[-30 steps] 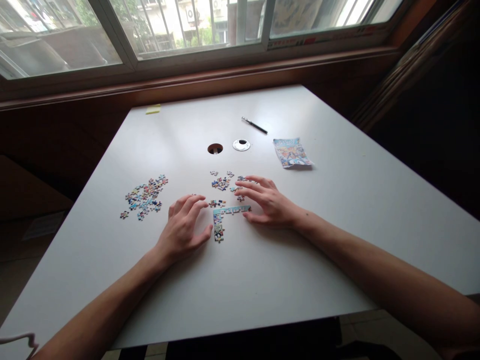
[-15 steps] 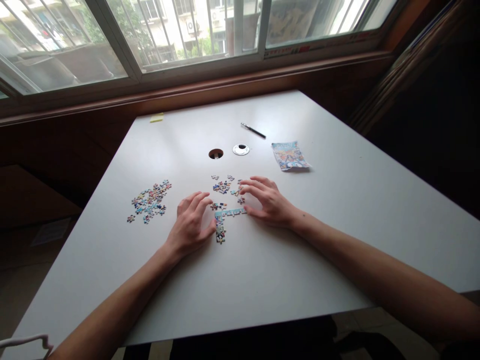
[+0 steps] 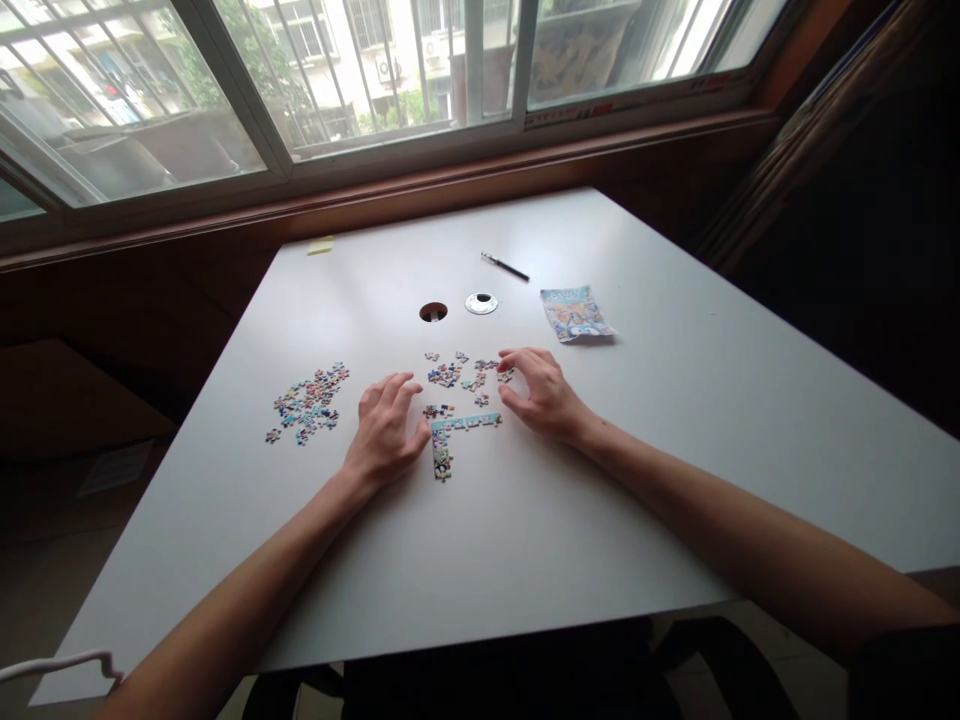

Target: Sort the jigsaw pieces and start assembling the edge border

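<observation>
Joined puzzle pieces form an L-shaped corner strip (image 3: 466, 423) on the white table, one arm running right and the other toward me. My left hand (image 3: 386, 428) rests at the strip's left side, fingers apart, its thumb close to the corner. Past the strip's right end, my right hand (image 3: 541, 395) is curved with thumb and fingers apart, nothing visible between them. Loose puzzle pieces (image 3: 445, 375) lie in small clusters beyond the strip, some beside my right fingertips. A larger pile of puzzle pieces (image 3: 309, 402) spreads to the left of my left hand.
A picture sheet (image 3: 577, 314) lies at the right rear, with a black pen (image 3: 505, 267) to its left. The table (image 3: 540, 540) has a round cable hole (image 3: 433, 312) and a silver ring cover (image 3: 481, 303). A yellow note (image 3: 320, 245) and a white cable (image 3: 60, 664) are at the left.
My right hand has moved slightly right, off the strip's end, uncovering it and some loose pieces. My left hand stays beside the corner. The view has shifted a little.
</observation>
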Action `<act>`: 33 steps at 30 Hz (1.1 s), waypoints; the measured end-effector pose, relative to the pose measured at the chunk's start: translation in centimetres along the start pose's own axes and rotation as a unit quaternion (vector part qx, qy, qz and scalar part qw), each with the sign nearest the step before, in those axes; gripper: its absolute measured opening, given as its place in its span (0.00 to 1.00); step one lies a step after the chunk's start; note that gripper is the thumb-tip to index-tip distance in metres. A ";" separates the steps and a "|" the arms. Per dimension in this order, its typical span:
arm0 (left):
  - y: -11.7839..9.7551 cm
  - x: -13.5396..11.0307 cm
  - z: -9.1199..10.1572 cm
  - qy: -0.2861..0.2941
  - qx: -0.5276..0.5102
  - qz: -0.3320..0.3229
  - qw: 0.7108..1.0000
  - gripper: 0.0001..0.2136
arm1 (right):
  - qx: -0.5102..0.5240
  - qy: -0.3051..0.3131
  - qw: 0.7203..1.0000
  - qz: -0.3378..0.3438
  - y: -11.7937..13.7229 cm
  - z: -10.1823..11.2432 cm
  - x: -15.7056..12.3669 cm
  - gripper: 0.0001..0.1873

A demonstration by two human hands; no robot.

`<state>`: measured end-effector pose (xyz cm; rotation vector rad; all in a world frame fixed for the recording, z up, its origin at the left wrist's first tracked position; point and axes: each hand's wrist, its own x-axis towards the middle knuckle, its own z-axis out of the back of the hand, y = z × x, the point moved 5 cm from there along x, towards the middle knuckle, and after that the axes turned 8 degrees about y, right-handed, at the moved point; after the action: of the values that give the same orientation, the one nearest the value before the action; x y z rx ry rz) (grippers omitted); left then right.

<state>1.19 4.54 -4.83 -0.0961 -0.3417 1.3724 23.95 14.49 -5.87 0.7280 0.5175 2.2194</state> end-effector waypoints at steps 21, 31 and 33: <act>1.3 4.6 -1.0 0.002 0.014 0.011 1.000 0.20 | 0.003 -0.011 1.000 -0.019 -0.1 0.0 0.1 0.13; 2.5 4.9 -1.0 -0.045 -0.030 0.029 0.998 0.05 | 0.009 -0.007 1.000 -0.023 -0.2 0.1 0.1 0.12; 2.5 4.9 -0.9 -0.044 -0.032 0.030 0.998 0.07 | 0.011 -0.009 1.000 -0.022 -0.2 0.1 0.1 0.12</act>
<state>-0.15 9.89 -5.47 -0.1002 -0.4607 1.4287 24.07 14.73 -5.87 0.7398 0.5446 2.1683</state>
